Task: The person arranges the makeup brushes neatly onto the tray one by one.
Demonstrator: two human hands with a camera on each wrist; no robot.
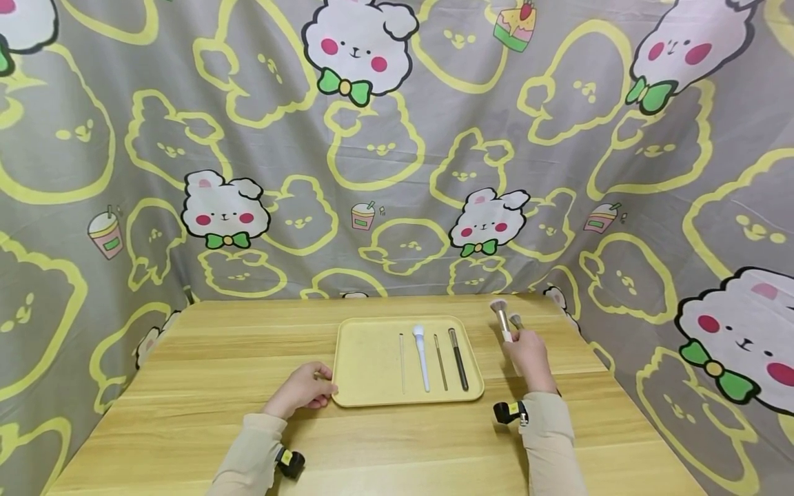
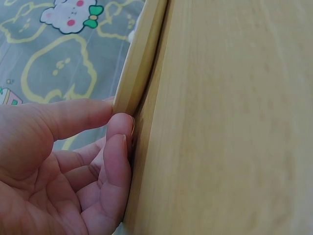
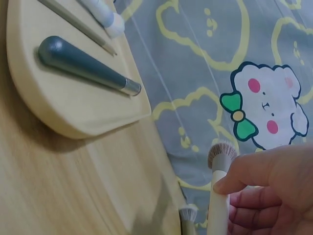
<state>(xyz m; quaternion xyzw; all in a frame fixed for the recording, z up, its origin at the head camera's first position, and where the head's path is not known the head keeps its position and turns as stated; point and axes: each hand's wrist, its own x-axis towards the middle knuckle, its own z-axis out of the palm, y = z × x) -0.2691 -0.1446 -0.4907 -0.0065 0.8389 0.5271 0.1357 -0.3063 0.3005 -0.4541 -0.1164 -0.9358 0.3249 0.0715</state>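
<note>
My left hand point(image 1: 302, 388) is at the left front corner of a yellow tray point(image 1: 367, 358), thumb on the rim and curled fingertips against its underside edge in the left wrist view. To the right of the tray, my right hand point(image 1: 529, 353) holds a white-handled makeup brush point(image 3: 218, 208) between thumb and fingers, bristles up and away. A second brush point(image 1: 516, 320) shows just beyond that hand, mostly hidden. Four makeup brushes lie side by side in the tray: a thin pale one point(image 1: 402, 365), a light blue one point(image 1: 422, 355), a thin brown one point(image 1: 441, 365) and a dark-handled one point(image 1: 460, 362).
A wooden table point(image 1: 205, 372) carries the tray. Behind it and at both sides hangs a grey curtain point(image 1: 409, 207) with cartoon animals. Small black wrist cameras, one point(image 1: 290, 463) on the left sleeve and another point(image 1: 509, 413) on the right, stick out over the table.
</note>
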